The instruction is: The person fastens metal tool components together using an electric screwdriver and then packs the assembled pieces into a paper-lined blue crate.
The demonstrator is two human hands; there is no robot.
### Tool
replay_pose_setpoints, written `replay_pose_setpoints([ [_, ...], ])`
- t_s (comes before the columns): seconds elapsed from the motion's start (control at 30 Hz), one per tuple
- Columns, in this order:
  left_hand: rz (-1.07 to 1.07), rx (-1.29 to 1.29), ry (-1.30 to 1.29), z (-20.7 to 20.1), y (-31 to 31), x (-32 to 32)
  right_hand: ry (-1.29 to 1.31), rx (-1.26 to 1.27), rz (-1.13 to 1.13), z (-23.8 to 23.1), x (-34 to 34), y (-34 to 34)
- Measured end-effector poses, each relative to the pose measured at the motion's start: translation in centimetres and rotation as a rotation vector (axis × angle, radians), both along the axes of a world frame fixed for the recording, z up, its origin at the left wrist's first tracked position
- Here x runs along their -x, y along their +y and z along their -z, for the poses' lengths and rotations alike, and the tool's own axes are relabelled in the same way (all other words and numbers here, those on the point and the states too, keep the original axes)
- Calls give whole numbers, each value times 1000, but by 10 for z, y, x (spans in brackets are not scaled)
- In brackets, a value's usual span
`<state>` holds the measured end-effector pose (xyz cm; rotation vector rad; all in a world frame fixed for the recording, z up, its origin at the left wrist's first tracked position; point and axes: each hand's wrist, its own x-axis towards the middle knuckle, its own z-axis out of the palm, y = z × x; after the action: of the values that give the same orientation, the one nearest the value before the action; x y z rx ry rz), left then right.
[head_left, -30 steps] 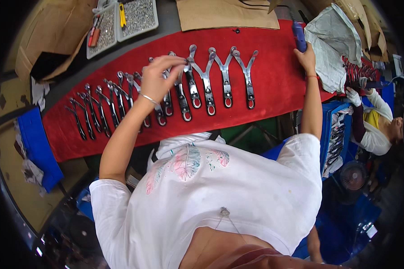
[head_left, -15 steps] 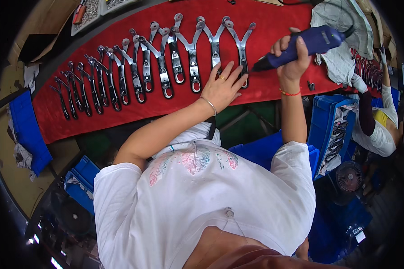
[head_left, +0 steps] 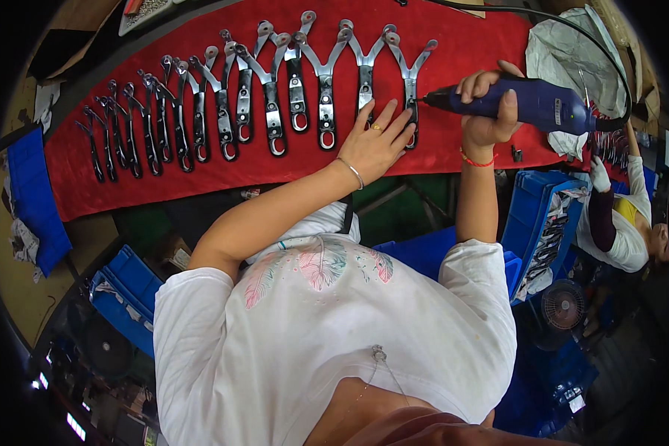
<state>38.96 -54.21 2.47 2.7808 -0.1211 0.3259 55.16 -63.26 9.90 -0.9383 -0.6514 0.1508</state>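
A row of shiny Y-shaped metal pieces with dark handles (head_left: 325,97) lies across a red cloth (head_left: 178,193), forks pointing away from me. My left hand (head_left: 379,145) lies flat with its fingers spread, between the last two pieces on the right. Its fingertips touch the handle of the rightmost Y-shaped piece (head_left: 411,89). My right hand (head_left: 489,111) is wrapped around a dark blue corded electric screwdriver (head_left: 539,102), held level. The tool's thin bit points left and reaches the rightmost handle; whether it sits in a screw is too small to tell.
Crumpled wrapping paper (head_left: 554,52) lies beyond the screwdriver, whose black cable (head_left: 613,56) loops there. A blue crate (head_left: 524,215) of wrapped parts stands to my right. Another person (head_left: 632,215) works at far right. A tray of small parts (head_left: 145,16) sits at back left.
The screwdriver has swung to nearly level, and its bit has come up to the upper part of the rightmost handle. My left hand stays by that handle.
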Motion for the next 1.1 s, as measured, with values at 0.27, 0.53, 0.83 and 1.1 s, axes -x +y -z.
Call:
replay_pose_setpoints([
  [0.27, -8, -50, -99, 5, 1, -2, 33, -14, -27, 15, 1, 1],
  [0.53, 11, -116, -132, 4, -1, -4, -84, 165, -98, 14, 5, -1],
  [0.83, 14, -166, -208, 7, -4, -4, 31, 53, -142, 1, 20, -17],
  [1.1, 10, -157, -229, 8, -4, -4, 59, 135, -152, 2, 31, -19],
])
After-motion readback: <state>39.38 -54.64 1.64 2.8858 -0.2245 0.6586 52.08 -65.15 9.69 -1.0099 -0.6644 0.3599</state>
